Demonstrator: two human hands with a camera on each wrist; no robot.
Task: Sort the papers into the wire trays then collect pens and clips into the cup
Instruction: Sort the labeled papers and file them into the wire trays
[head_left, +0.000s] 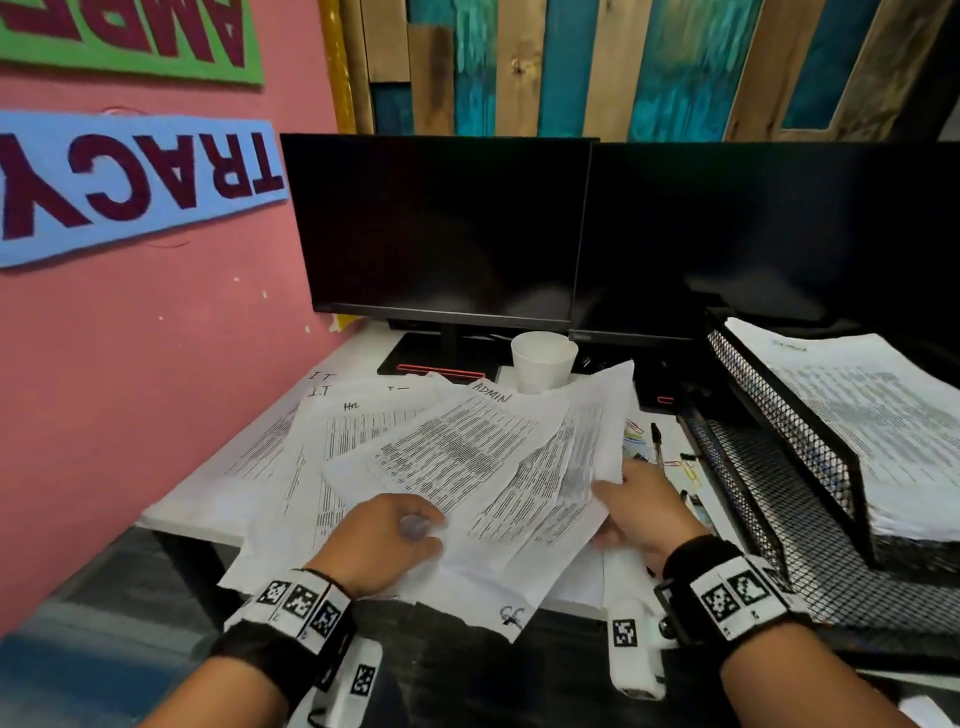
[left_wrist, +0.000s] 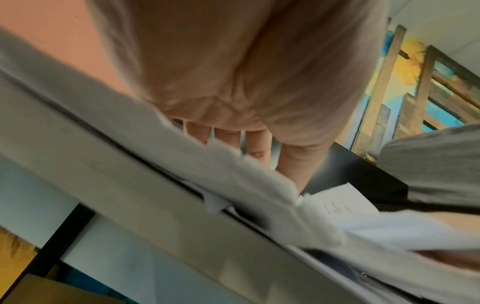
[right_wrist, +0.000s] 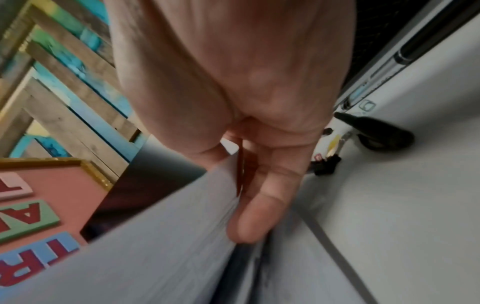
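Observation:
Printed papers (head_left: 457, 457) lie fanned over the white desk (head_left: 358, 353), some marked IT, HR and ADMIN. My left hand (head_left: 421, 530) grips the near edge of the top sheets, thumb on top. My right hand (head_left: 613, 499) pinches the right edge of the same bundle. In the left wrist view my fingers (left_wrist: 226, 135) lie against the papers (left_wrist: 207, 168). The right wrist view shows fingers (right_wrist: 257, 205) under the papers (right_wrist: 155, 236). A white cup (head_left: 543, 364) stands behind the papers. A pen (head_left: 655, 441) and coloured clips (head_left: 635, 428) lie to the right.
Black wire trays (head_left: 779, 415) stand at the right; the upper one holds a paper stack (head_left: 872, 415), the lower mesh (head_left: 769, 499) is bare. Two dark monitors (head_left: 447, 228) fill the back. A pink wall (head_left: 156, 364) closes the left. A black pen (right_wrist: 376, 133) and binder clip (right_wrist: 324, 166) lie beside my right hand.

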